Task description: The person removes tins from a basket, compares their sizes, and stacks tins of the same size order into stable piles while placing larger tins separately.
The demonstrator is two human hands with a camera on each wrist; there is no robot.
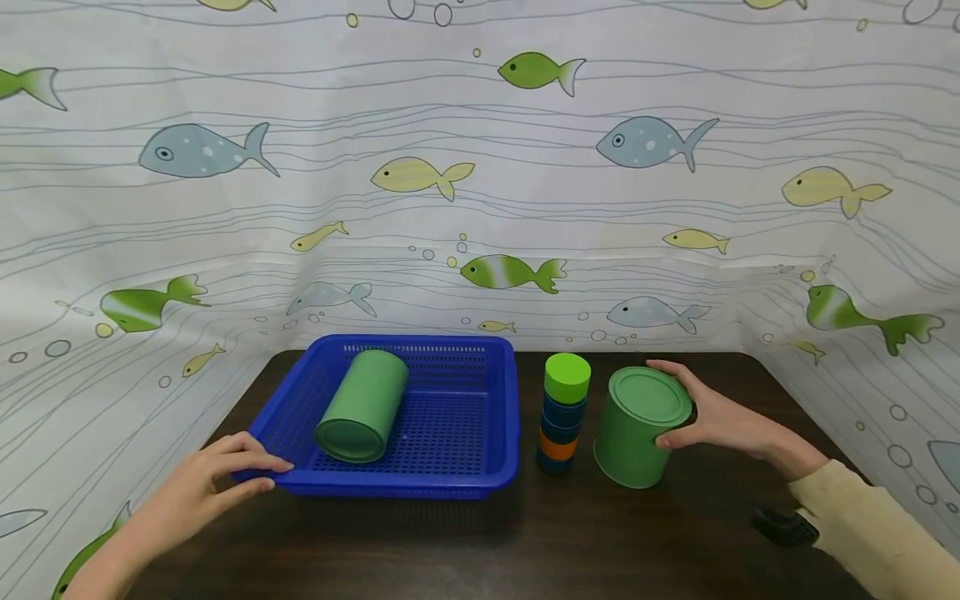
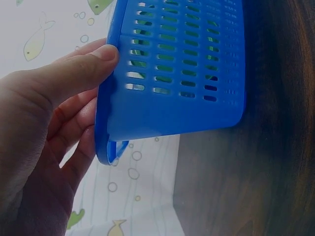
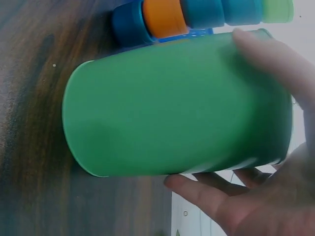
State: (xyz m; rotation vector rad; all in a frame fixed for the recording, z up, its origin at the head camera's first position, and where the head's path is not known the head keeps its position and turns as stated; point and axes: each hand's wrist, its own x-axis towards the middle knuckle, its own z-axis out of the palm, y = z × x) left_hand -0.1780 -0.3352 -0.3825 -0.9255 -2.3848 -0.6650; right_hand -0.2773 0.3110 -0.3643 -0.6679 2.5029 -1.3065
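My left hand (image 1: 217,475) pinches the front left corner of a blue plastic basket (image 1: 405,479), thumb on one side of the rim and fingers on the other. Inside the basket a green cylindrical can (image 1: 363,404) lies on its side, toward the left. On the right, my right hand (image 1: 712,417) holds a second green can (image 1: 633,442), which stands upright with its lid up. In the right wrist view the thumb is along one side of this can (image 3: 172,108) near its top, and the fingers are on the opposite side.
Between the basket and the upright can stands a stack of cups (image 1: 562,417), dark blue and orange with a lime green one on top. A black object (image 1: 783,527) is by the right sleeve. Fish-patterned sheeting (image 1: 480,167) surrounds the dark wooden table (image 1: 450,558).
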